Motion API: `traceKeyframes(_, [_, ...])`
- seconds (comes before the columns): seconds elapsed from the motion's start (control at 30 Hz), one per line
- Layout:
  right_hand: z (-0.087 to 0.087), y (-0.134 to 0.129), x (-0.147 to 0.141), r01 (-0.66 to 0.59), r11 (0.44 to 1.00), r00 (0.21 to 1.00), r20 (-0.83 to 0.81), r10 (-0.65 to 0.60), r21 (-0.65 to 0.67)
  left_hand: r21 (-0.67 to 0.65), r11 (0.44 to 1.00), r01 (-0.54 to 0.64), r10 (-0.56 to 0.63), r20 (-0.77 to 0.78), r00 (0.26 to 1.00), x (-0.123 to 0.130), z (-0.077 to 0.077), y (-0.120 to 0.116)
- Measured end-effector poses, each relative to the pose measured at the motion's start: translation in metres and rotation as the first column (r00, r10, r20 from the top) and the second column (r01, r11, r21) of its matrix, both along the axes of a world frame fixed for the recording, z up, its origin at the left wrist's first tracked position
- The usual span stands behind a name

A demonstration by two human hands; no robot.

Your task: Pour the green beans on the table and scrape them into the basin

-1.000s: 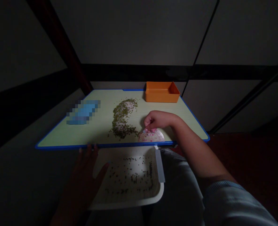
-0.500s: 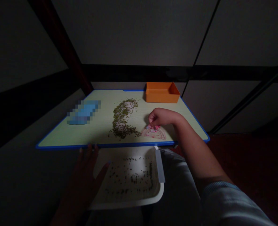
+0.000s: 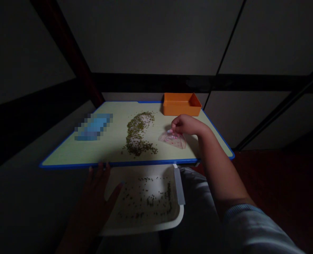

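Note:
My right hand pinches a clear protractor with pink markings by its straight side, over the right half of the pale table. The curved side points towards me. Left of the protractor lies a curved heap of small green beans, mixed with whitish patches. My left hand, in shadow, has its fingers spread along the left part of a white plastic tray, fingertips near the table's front edge. Scattered small dark beans lie in that tray, below the tabletop.
An orange open box stands at the table's back right. A pixelated blue thing lies at the left side. The table has a raised blue edge. Grey cabinet panels rise close behind it.
My right hand has moved the protractor a little away from me, off the tail of the bean heap. My left hand stays in place.

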State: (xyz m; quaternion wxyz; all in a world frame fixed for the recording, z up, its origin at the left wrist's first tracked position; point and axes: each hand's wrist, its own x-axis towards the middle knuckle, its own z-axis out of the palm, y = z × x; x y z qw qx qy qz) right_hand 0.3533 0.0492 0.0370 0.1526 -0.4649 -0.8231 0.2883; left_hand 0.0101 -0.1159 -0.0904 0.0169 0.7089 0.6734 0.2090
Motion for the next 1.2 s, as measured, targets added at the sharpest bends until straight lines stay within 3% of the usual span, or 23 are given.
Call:
traceKeyframes(0.13, [-0.002, 0.0, -0.001, -0.148, 0.982, 0.989, -0.036, 0.145, -0.116, 0.005, 1.0, -0.004, 0.004, 0.008, 1.0, 0.0, 0.001, 0.001])
traceKeyframes(0.2, [-0.004, -0.001, -0.006, -0.156, 0.978, 0.988, -0.018, 0.155, -0.136, 0.011, 1.0, 0.003, -0.003, 0.011, 1.0, -0.001, 0.001, 0.0])
traceKeyframes(0.43, [-0.008, -0.002, -0.02, -0.122, 0.99, 0.991, 0.037, 0.125, -0.077, 0.008, 1.0, -0.004, 0.004, 0.007, 1.0, -0.001, 0.0, 0.0])
traceKeyframes(0.6, [-0.009, -0.001, -0.027, -0.044, 0.996, 0.991, 0.127, 0.035, 0.074, 0.015, 1.0, -0.005, 0.005, -0.004, 1.0, -0.003, -0.003, 0.0])
traceKeyframes(0.77, [-0.012, -0.002, -0.036, -0.054, 0.99, 0.993, 0.109, 0.04, 0.13, 0.015, 1.0, 0.003, -0.003, 0.01, 1.0, -0.004, -0.005, 0.0])
traceKeyframes(1.2, [-0.013, -0.004, -0.023, -0.192, 0.978, 0.981, -0.018, 0.191, -0.083, 0.029, 1.0, 0.01, -0.01, 0.003, 1.0, -0.002, -0.003, -0.001])
